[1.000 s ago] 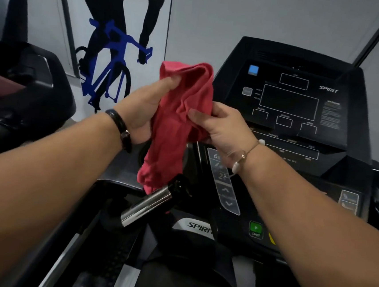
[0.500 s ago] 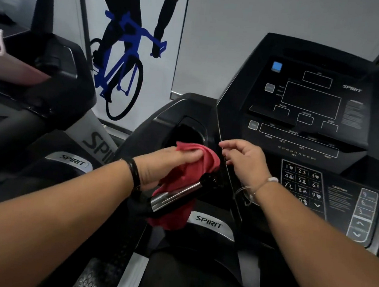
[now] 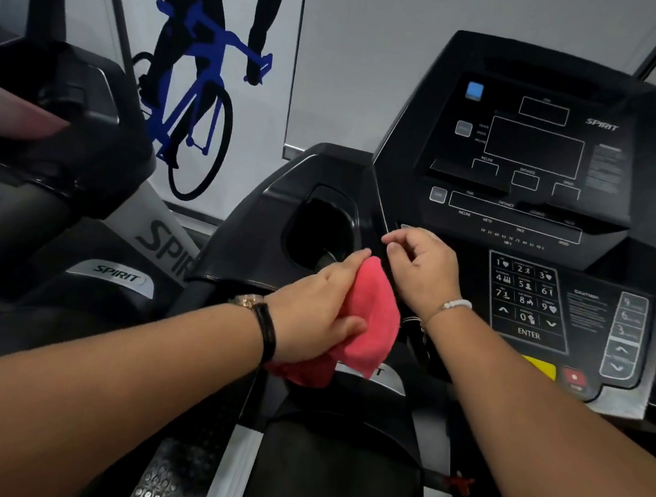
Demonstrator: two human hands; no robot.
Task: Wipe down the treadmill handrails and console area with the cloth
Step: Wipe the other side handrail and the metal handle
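Bunching under the left hand [image 3: 313, 319], the red cloth [image 3: 371, 324] sits low at the left front of the treadmill console [image 3: 522, 211], just below the black cup holder [image 3: 322, 231] and over the spot where the inner grip bar meets the console; the bar itself is hidden by the cloth and the hand. The left fingers [image 3: 347, 262] are closed over the cloth, thumb tucked against its lower fold, pressing it down, and a loose corner hangs out to the right and another below the wrist. A dark band and a rose-gold watch [image 3: 251, 302] circle the left wrist. The right hand [image 3: 424, 269] hangs just beside the cloth, apart from it, its fingers loosely curled and holding nothing, the fingertips near the left edge of the console face. A thin bracelet with white beads [image 3: 455, 304] rings the right wrist. To the right of that hand lies the number keypad [image 3: 524, 295] with an ENTER key, then a column of arrow and speed keys [image 3: 626, 337], and lower down a red stop button [image 3: 574, 378] next to a yellow patch. Above stand the dark display windows and the SPIRIT logo [image 3: 602, 124]. Below the hands runs the black belt and motor cover [image 3: 337, 469]. A second Spirit treadmill [image 3: 64, 183] stands to the left, and on the wall behind is a silhouette of a cyclist on a blue bicycle [image 3: 197, 87].
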